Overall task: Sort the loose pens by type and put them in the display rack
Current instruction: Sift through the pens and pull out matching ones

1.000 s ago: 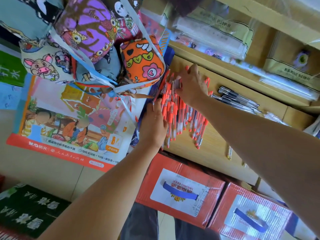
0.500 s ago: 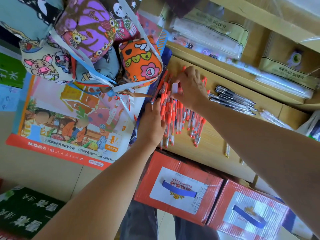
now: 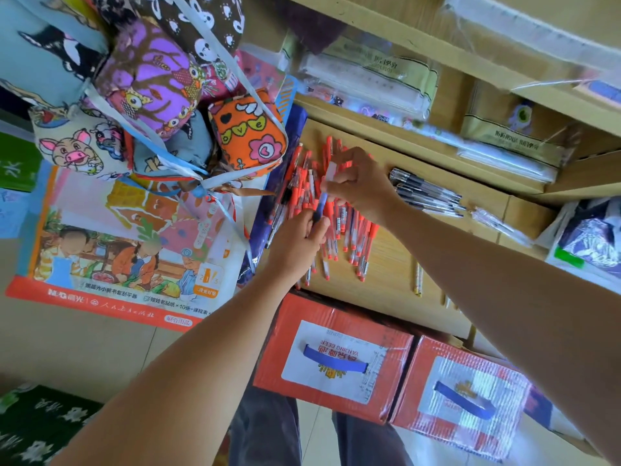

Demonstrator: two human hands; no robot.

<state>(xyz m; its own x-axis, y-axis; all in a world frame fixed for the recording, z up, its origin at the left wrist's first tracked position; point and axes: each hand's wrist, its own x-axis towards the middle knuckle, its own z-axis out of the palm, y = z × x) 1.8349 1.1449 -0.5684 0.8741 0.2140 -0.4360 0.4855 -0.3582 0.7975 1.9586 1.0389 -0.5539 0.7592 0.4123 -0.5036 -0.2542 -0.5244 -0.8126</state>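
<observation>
A heap of red-capped pens [image 3: 356, 237] lies on the wooden shelf [image 3: 396, 274]. My left hand [image 3: 295, 240] sits at the heap's left edge and pinches the dark lower end of a blue pen [image 3: 321, 205]. My right hand [image 3: 359, 183] is over the top of the heap, fingers curled on the same pen's upper part, with a small white tag [image 3: 331, 171] by its fingertips. A row of black pens [image 3: 426, 191] lies to the right on the same shelf, apart from both hands.
Patterned cloth pouches [image 3: 248, 136] hang left of the pens over a poster [image 3: 127, 243]. Two red cartons [image 3: 332, 358] stand below the shelf. Clear packets [image 3: 366, 85] fill the upper shelf. A lone pencil [image 3: 417, 277] and a clear pen bundle [image 3: 497, 223] lie on the shelf.
Both hands have lifted off the red heap and come together on a blue pen. The right hand moved down and curled; the left hand turned to pinch the pen's lower end.
</observation>
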